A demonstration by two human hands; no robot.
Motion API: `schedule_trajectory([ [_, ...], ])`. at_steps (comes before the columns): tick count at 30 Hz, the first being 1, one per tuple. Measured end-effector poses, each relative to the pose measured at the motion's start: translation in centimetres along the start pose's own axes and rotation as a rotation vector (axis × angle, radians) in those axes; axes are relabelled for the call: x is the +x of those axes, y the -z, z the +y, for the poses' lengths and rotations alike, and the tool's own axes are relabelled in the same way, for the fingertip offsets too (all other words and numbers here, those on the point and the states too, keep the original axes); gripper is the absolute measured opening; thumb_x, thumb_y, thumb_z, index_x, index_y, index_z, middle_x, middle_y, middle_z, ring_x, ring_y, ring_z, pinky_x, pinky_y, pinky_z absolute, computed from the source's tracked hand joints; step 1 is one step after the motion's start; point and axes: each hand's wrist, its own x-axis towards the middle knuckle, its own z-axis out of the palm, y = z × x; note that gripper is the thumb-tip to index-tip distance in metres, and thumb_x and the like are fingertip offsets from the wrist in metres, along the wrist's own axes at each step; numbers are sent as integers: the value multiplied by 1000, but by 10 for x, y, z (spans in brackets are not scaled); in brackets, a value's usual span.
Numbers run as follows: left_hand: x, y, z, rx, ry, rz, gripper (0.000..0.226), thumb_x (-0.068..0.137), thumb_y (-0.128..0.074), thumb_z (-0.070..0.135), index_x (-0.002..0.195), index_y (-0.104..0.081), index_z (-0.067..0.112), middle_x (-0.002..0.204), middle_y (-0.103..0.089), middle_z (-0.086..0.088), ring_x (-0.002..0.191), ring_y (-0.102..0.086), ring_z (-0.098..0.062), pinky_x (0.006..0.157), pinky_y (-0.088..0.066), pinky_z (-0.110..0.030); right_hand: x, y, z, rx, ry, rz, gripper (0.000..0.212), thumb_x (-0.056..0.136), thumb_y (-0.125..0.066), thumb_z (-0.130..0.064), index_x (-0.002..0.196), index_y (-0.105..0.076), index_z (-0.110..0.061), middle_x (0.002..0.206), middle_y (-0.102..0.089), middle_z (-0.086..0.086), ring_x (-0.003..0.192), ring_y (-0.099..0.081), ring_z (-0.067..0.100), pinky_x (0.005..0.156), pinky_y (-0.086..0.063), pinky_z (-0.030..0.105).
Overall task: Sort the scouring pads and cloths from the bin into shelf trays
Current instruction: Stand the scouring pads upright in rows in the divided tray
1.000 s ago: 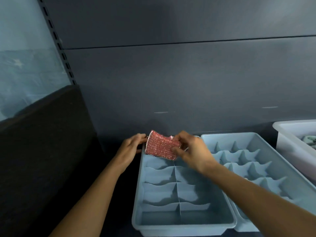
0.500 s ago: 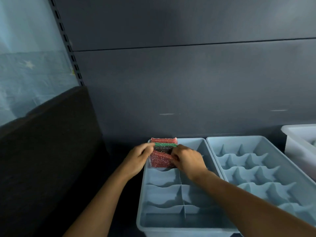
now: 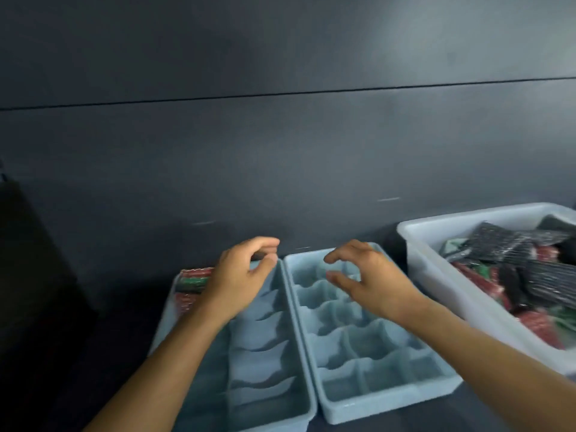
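The left hand [image 3: 240, 275] hangs over the far end of the left tray [image 3: 265, 366]. Its fingers are loosely curled and they hold nothing. The right hand [image 3: 371, 279] hovers over the far compartments of the right tray [image 3: 374, 347], with fingers half bent and spread, and it is also empty.

A small stack of red and green scouring pads [image 3: 193, 277] stands on edge in the far left compartment of the left tray, partly hidden behind the left wrist. They probably stand this way so that more pads fit in the same cell. All other compartments that can be seen in both trays are bare.

The two trays lie side by side, with their long walls touching, so both are in easy reach. The white bin [image 3: 473, 297] stands just beside the right tray and holds a loose heap of dark wrapped packs [image 3: 498, 241] and red and green pads [image 3: 536, 325]. It seems that most of the sorting is not yet done. The right hand is the nearer one to the bin, so the next pick is likely its work.

No brand, label or writing can be read; the bin side is blurred.
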Motion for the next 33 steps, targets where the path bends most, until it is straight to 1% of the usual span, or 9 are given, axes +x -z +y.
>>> schedule_trajectory([
  [2, 17, -38, 35, -69, -74, -80, 33, 86, -57, 29, 114, -69, 15, 99, -72, 11, 98, -66, 3, 94, -49, -21, -9, 33, 34, -6, -60, 62, 20, 86, -68, -28, 105, -68, -22, 101, -59, -8, 92, -58, 17, 88, -46, 31],
  [5, 37, -97, 77, -105, -147, -188, 25, 91, -60, 26, 114, -69, 20, 98, -72, 13, 98, -65, 2, 93, -49, -22, -21, 80, 89, -73, -168, 130, 20, 86, -68, -22, 106, -70, -19, 105, -65, -1, 100, -59, 21, 90, -43, 29],
  [10, 68, -185, 137, -90, -207, -307, 27, 93, -60, 20, 119, -67, 19, 108, -73, 6, 103, -65, -5, 94, -48, -24, -42, 143, 175, -246, -426, 10, 31, 80, -66, -31, 110, -64, -20, 111, -65, 5, 108, -58, 29, 89, -49, 43],
  [15, 101, -251, 163, 257, -204, -426, 43, 94, -59, 30, 136, -52, 20, 133, -60, -3, 123, -55, -24, 102, -44, -37, -58, 169, 213, -414, -628, -292, 58, 77, -58, -49, 129, -49, -24, 135, -52, 5, 127, -43, 32, 104, -38, 49],
  [20, 115, -280, 168, 685, -223, -469, 40, 93, -56, 29, 132, -49, 19, 131, -60, -6, 119, -54, -29, 98, -34, -37, -65, 178, 218, -367, -674, -424, 41, 88, -52, -31, 124, -47, -13, 132, -45, 16, 128, -39, 32, 98, -42, 42],
  [24, 118, -286, 166, 703, -190, -435, 36, 95, -53, 21, 131, -52, 26, 130, -61, -4, 120, -55, -27, 99, -33, -37, -65, 177, 219, -346, -569, -336, 36, 80, -56, -12, 116, -54, -12, 120, -57, 10, 115, -52, 29, 91, -45, 37],
  [27, 114, -276, 170, 615, -228, -284, 41, 96, -46, 17, 136, -44, 26, 122, -65, -5, 111, -60, -28, 96, -35, -38, -63, 177, 216, -355, -511, -242, 17, 74, -56, -2, 88, -64, -8, 88, -66, 9, 85, -62, 27, 75, -53, 39],
  [29, 109, -262, 171, 390, -196, -177, 48, 96, -45, 14, 140, -40, 30, 110, -67, -6, 98, -62, -28, 92, -39, -38, -60, 180, 207, -383, -500, -178, 5, 74, -56, 0, 74, -61, -3, 74, -61, 11, 73, -59, 26, 62, -47, 35],
  [33, 95, -214, 158, -260, -38, -46, 41, 89, -50, 8, 122, -57, 30, 77, -61, -8, 60, -48, -16, 66, -44, -31, -48, 187, 173, -393, -426, 44, 9, 82, -55, -5, 83, -57, 4, 74, -58, 18, 70, -54, 29, 63, -44, 39],
])
